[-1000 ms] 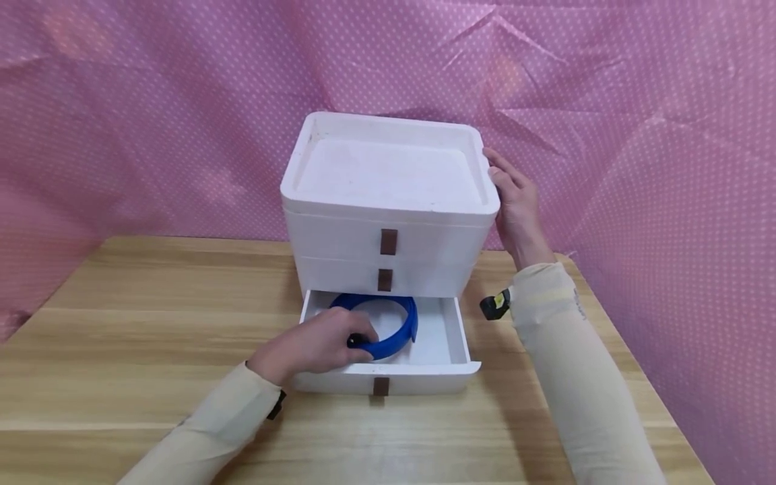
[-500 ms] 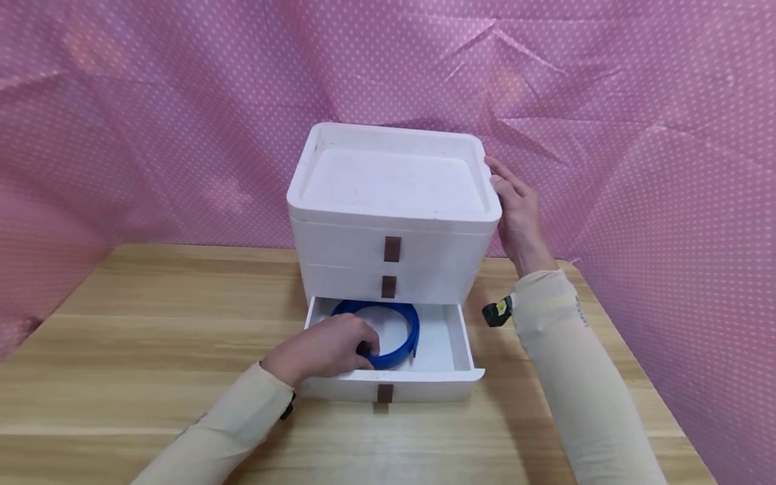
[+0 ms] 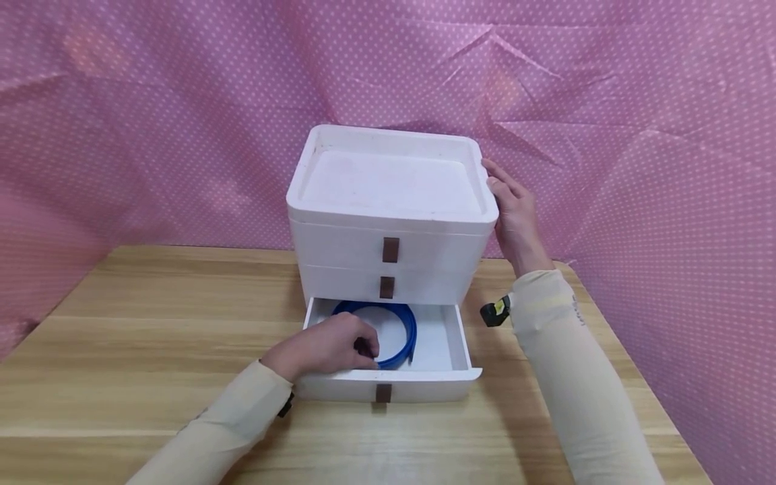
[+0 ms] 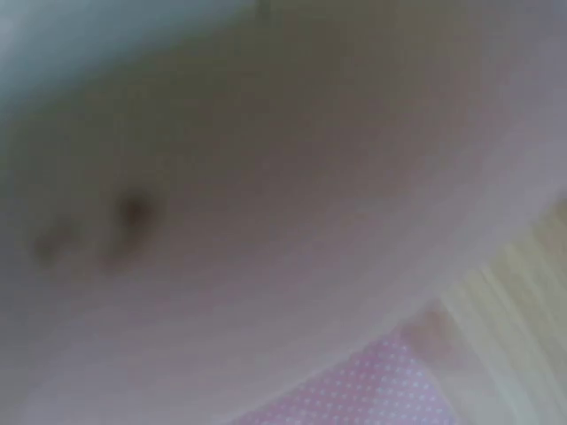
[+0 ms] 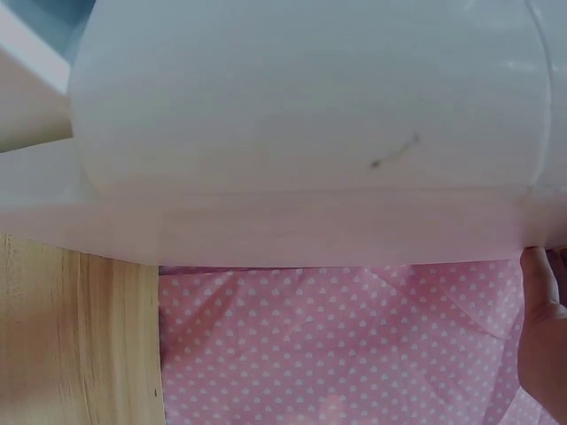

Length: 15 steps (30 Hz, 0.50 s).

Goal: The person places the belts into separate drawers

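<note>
A coiled blue belt (image 3: pixel 407 337) lies low inside the pulled-out bottom drawer (image 3: pixel 442 337) of a white drawer unit (image 3: pixel 388 182). My left hand (image 3: pixel 327 342) reaches over the drawer's front left corner. Its curled fingers and thumb pinch the near side of the coil and hide part of it. My right hand (image 3: pixel 514 212) rests against the unit's right side near the top rim, its fingers fairly straight. In the right wrist view, part of that hand (image 5: pixel 542 332) touches the white wall (image 5: pixel 310 133). Blur fills most of the left wrist view.
The unit stands on a wooden table (image 3: pixel 151 337). Its two upper drawers are closed, each with a brown pull tab (image 3: pixel 391 250). The top is a shallow tray with a raised rim. A pink dotted cloth (image 3: pixel 212 135) hangs behind and at both sides.
The near side of the belt has sunk lower, and the coil lies flatter in the drawer. My left hand has shifted slightly with it. My right hand stays on the unit; the view tilts slightly.
</note>
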{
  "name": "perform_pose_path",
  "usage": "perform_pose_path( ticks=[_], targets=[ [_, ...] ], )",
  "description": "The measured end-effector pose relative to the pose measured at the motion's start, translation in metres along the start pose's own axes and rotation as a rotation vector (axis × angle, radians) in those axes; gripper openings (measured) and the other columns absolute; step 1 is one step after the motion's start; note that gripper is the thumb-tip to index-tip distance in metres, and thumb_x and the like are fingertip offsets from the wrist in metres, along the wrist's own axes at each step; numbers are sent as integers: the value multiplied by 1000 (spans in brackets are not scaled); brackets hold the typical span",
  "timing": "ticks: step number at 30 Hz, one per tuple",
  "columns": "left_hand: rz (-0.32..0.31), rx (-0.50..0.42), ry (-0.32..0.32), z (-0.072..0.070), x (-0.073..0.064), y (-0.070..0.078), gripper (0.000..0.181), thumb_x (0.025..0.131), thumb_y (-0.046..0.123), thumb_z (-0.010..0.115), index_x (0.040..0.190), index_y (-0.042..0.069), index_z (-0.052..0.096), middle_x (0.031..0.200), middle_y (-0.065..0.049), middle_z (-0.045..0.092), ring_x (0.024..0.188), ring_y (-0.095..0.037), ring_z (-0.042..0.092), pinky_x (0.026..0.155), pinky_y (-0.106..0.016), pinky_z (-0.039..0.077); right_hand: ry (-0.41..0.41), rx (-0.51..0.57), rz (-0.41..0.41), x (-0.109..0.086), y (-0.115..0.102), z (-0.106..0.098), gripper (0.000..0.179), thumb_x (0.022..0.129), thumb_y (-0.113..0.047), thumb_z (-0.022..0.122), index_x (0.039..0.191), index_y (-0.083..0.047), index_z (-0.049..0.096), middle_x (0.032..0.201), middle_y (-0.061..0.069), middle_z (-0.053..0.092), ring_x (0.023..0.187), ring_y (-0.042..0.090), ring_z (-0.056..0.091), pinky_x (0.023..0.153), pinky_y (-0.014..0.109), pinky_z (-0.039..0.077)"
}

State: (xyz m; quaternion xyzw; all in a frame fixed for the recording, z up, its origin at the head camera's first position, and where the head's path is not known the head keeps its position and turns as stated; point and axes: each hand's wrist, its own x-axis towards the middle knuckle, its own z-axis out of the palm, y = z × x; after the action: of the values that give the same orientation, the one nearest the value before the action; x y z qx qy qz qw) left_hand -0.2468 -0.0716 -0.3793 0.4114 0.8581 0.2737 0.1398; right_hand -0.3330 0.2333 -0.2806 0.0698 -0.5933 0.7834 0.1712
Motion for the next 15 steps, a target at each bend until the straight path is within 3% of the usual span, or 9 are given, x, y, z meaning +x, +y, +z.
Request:
perform_pose_path(
  ticks=[2, 4, 6, 8, 11, 13, 15],
  targets=[
    [0, 50, 65, -1, -2, 3, 6, 88, 24, 76, 88, 18, 73, 79, 16, 62, 74, -2, 58, 67, -22, 54, 0, 2, 3, 0, 0, -1, 38, 95, -13, 64, 132, -7, 62, 137, 8, 57, 113, 21, 58, 83, 23, 57],
    [0, 78, 169, -1, -6, 8, 8, 90, 26, 74, 91, 18, 74, 81, 15, 64, 76, -2, 59, 68, -23, 54, 2, 0, 3, -1, 0, -1, 37, 95, -12, 64, 132, -7, 62, 136, 8, 57, 112, 21, 58, 83, 23, 57],
    [-35, 29, 299, -2, -12, 14, 9, 92, 22, 71, 93, 14, 75, 83, 11, 66, 74, -4, 60, 66, -24, 56, 5, 16, 11, -1, 0, 0, 37, 95, -12, 65, 131, -6, 63, 136, 8, 58, 112, 21, 58, 83, 23, 57],
    [-102, -122, 433, -4, -19, 22, 10, 94, 17, 67, 93, 10, 74, 82, 5, 68, 73, -10, 63, 64, -25, 58, 6, 16, 14, -1, 1, 0, 37, 94, -12, 65, 131, -7, 63, 136, 8, 58, 113, 21, 58, 84, 23, 57],
    [-206, -478, 582, -8, -30, 36, 14, 97, 11, 62, 94, 2, 72, 82, -7, 69, 72, -19, 67, 64, -29, 61, 3, 24, 14, -1, 0, 1, 38, 94, -13, 66, 131, -7, 63, 137, 7, 57, 115, 21, 57, 84, 23, 56],
    [-240, -664, 610, -9, -38, 44, 16, 98, 9, 60, 95, -3, 71, 83, -12, 69, 74, -25, 69, 66, -32, 62, 1, 17, 7, -1, 0, 1, 38, 94, -13, 65, 132, -7, 63, 137, 6, 57, 116, 21, 56, 85, 23, 56],
    [-231, -759, 540, -8, -47, 51, 18, 99, 9, 58, 97, -5, 69, 84, -15, 69, 75, -27, 69, 68, -36, 62, 2, 18, -2, -1, -1, 0, 38, 94, -12, 65, 132, -6, 62, 138, 6, 57, 116, 22, 56, 85, 22, 56]
  ],
)
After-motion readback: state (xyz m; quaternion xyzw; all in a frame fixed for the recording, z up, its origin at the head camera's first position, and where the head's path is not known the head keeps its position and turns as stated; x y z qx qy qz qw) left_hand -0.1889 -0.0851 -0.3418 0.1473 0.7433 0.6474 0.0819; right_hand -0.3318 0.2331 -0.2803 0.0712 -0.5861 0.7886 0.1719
